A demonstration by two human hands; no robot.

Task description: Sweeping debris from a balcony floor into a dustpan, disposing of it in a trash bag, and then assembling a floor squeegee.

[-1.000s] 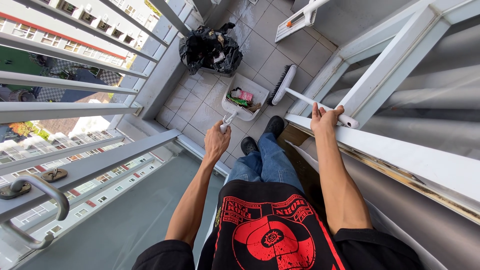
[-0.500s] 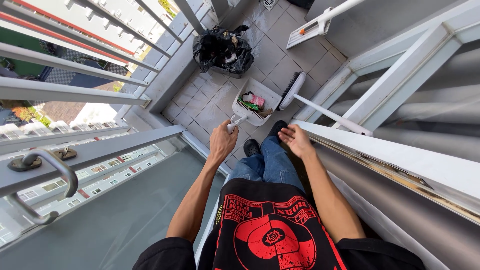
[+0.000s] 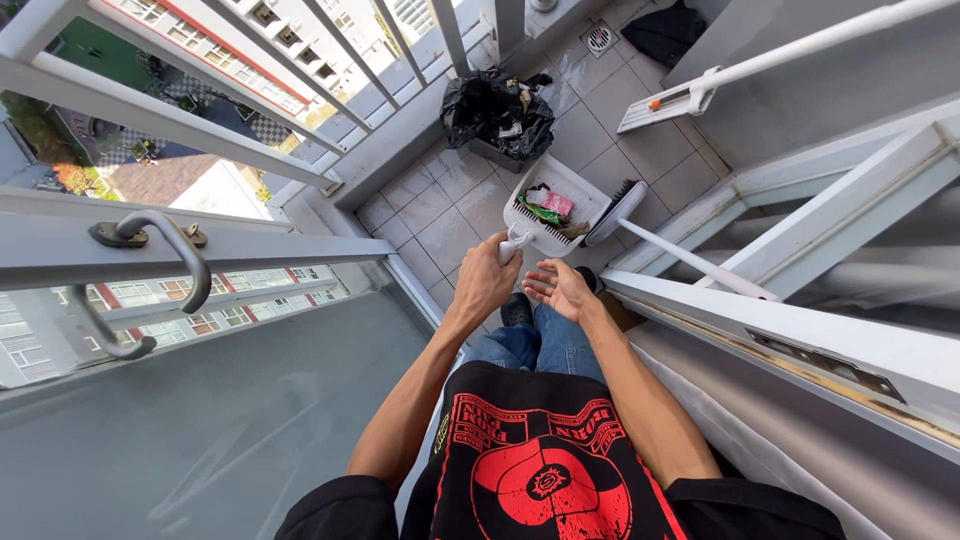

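My left hand (image 3: 485,283) grips the short handle of a white dustpan (image 3: 535,226) that holds swept-up litter in green and pink wrappers. The pan hangs just above the tiled floor (image 3: 450,205). My right hand (image 3: 560,289) is beside the left, palm up, fingers apart and holding nothing. A white-handled broom (image 3: 640,228) leans against the window frame to the right, its dark brush head next to the pan's rim. A black rubbish bag (image 3: 497,112) sits open in a bin farther along the floor.
White metal railing (image 3: 160,120) runs along the left with a long drop outside. An open glass window panel (image 3: 180,400) with a curved handle (image 3: 150,270) is on the left. A white window frame (image 3: 790,330) is on the right. A white mop (image 3: 700,95) leans on the far wall.
My right hand has come off the broom handle and moved in next to the left hand. The left hand still holds the dustpan. The view has tilted forward.
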